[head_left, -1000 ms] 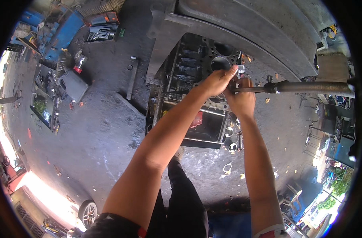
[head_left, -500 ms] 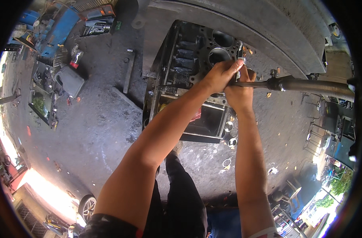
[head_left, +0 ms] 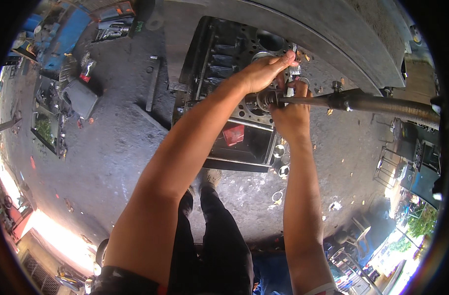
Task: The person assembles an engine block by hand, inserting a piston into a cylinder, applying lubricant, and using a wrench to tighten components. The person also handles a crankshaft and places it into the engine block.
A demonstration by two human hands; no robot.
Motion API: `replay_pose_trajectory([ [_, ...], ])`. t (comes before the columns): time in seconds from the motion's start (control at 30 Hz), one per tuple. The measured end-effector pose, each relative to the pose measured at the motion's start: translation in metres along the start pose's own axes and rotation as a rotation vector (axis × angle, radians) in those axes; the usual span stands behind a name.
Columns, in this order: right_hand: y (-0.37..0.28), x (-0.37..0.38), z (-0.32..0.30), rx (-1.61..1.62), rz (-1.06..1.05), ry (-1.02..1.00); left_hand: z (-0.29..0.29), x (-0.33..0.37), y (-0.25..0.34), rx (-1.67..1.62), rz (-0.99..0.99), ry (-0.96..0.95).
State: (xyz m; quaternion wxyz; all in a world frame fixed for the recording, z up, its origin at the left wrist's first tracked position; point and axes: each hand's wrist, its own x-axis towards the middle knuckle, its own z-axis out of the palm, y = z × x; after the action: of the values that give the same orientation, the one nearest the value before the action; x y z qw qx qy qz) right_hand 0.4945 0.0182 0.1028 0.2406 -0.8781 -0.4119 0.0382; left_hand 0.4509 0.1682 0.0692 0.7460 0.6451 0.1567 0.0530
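Note:
A dark engine block (head_left: 224, 59) with round cylinder bores stands in front of me. My left hand (head_left: 266, 71) is over its right part, thumb on top and fingers bent downward. What those fingers close on is hidden. A shiny silver piece (head_left: 294, 70) shows just beyond the fingertips. Nearer me, my right hand (head_left: 292, 115) has its fingers curled at the block's right edge, around something I cannot make out. A dark, narrowing metal rod (head_left: 313, 101) passes in front of this hand. At its left end sits a round, ridged metal part (head_left: 267, 99), between my hands.
A large grey metal structure (head_left: 332, 39) spans the far right, close to the block. In the open compartment nearer me lies a red box (head_left: 233, 133). Metal rings (head_left: 277, 196) are on the floor. Flat bars (head_left: 153, 83) and a grey container (head_left: 79, 98) lie left.
My hands have drawn apart, the left one going farther from me, which uncovers the ridged part between them. The whole view has shifted slightly, and the red box shows more fully.

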Motion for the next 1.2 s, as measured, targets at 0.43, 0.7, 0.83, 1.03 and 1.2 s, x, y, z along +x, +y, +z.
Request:
replay_pose_trajectory([
  [0.43,-0.003,0.001,-0.002,0.032,0.117,-0.093,0.004,-0.002,0.005,0.14,0.03,-0.056],
  [0.7,-0.005,-0.003,-0.004,-0.039,0.086,-0.085,0.011,-0.008,-0.004,0.081,-0.048,-0.094],
  [0.83,-0.008,-0.005,-0.017,-0.073,0.163,-0.113,0.019,-0.01,-0.012,0.085,0.003,0.013],
  [1.03,-0.009,0.0,-0.008,-0.13,0.208,-0.132,0.007,-0.036,-0.044,-0.009,0.195,0.68],
  [1.2,0.001,-0.002,0.0,-0.049,0.058,-0.06,-0.004,-0.065,-0.081,0.756,-0.063,1.009],
])
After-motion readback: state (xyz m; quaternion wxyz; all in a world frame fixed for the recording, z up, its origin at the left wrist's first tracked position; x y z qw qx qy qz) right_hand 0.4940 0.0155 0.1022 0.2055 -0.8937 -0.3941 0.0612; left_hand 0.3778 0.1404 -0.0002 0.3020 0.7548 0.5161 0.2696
